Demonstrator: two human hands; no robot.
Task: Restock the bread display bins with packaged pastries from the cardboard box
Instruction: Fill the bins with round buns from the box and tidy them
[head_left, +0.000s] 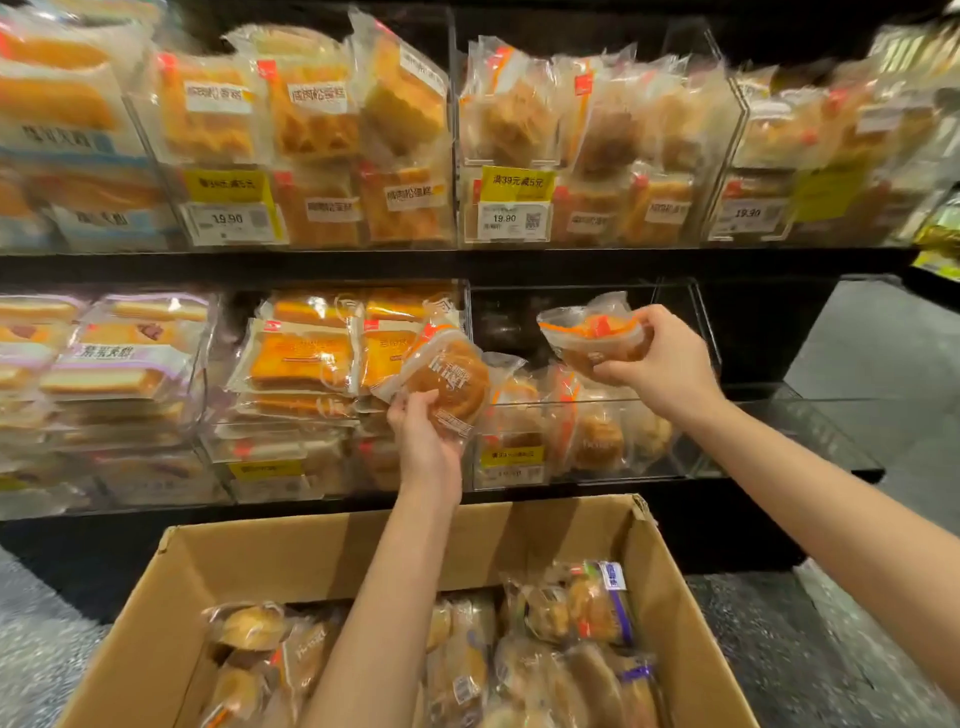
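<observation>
My left hand (423, 441) grips a round packaged pastry (449, 382) by its lower edge, holding it upright in front of the lower shelf. My right hand (665, 364) holds a second packaged pastry (592, 335) with orange print, raised over the clear acrylic bin (691, 322) on the lower shelf. That bin holds a few wrapped pastries (597, 436) at its bottom. Below my arms, the open cardboard box (322, 556) is filled with several more wrapped pastries (576, 608).
Neighbouring bins on the lower shelf hold orange toast packs (301, 358) and purple-labelled sliced cake (119, 358). The upper shelf bins (514, 130) are packed with pastries behind yellow price tags (511, 184). Grey floor (883, 338) opens to the right.
</observation>
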